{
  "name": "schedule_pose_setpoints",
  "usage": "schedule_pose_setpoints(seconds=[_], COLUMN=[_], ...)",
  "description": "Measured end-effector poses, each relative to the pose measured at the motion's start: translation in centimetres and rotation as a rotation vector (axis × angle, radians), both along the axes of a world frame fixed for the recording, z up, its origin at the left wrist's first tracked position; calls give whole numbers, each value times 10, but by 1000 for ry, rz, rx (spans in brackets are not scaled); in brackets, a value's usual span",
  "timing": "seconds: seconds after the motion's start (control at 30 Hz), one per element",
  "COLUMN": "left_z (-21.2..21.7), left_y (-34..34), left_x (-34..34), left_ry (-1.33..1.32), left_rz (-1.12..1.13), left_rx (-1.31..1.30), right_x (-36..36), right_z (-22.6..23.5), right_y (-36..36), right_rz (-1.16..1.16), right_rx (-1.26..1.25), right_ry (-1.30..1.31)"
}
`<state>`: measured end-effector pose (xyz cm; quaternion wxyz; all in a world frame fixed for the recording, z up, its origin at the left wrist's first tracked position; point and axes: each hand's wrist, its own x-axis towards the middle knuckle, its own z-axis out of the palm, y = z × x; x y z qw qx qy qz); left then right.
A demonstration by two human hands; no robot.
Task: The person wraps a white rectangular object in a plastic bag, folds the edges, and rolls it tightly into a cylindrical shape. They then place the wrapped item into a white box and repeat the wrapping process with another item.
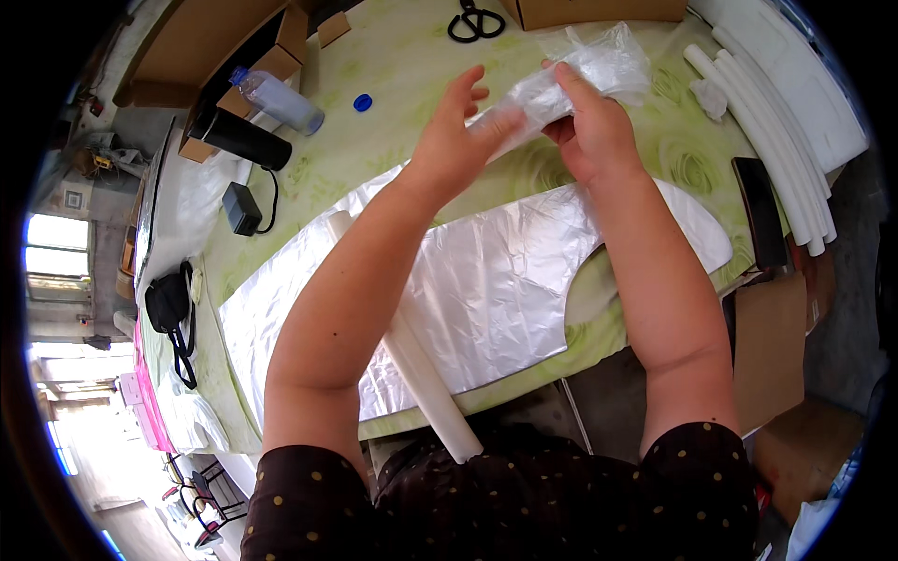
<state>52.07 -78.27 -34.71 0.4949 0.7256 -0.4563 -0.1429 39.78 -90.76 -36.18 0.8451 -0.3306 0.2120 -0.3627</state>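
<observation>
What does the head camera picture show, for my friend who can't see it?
Two bare hands, the left hand and the right hand, hold a crumpled clear plastic bag above a green patterned table. Under the forearms lie a flat silvery plastic sheet and a white foam tube; black scissors sit at the far edge.

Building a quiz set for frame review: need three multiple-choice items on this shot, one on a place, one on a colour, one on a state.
1. Where do the scissors lie?
A. at the table's far edge
B. on the person's lap
C. under the foil sheet

2. What colour is the loose bottle cap?
A. red
B. blue
C. white

3. How is the clear plastic bag held?
A. lying untouched
B. in the left hand only
C. between both hands

Answers:
1 A, they sit beyond the hands by a cardboard box.
2 B, it shows blue on the green table.
3 C, left hand and right hand both grip it.
</observation>
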Motion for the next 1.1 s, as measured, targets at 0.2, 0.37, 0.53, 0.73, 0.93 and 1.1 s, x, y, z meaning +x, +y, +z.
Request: schedule_pose_setpoints(seconds=[0.2,0.37,0.53,0.73,0.93,1.1], left_z=[-9,-11,-15,-10,-21,-45], left_y=[20,20,28,28,24,26], left_x=[15,27,37,31,35,70], left_ry=[39,213,36,-58,156,-238], left_rz=[-100,-120,-91,85,142,-103], left_rx=[332,306,199,370,155,-251], right_x=[4,1,5,7,15,59], right_z=[0,2,-2,-4,11,-5], right_y=[9,12,10,21,59,92], right_rz=[31,6,-44,-142,-14,-272], right_rx=[-36,-96,-30,-403,-454,-1162], right_ry=[88,220,129,240,293,348])
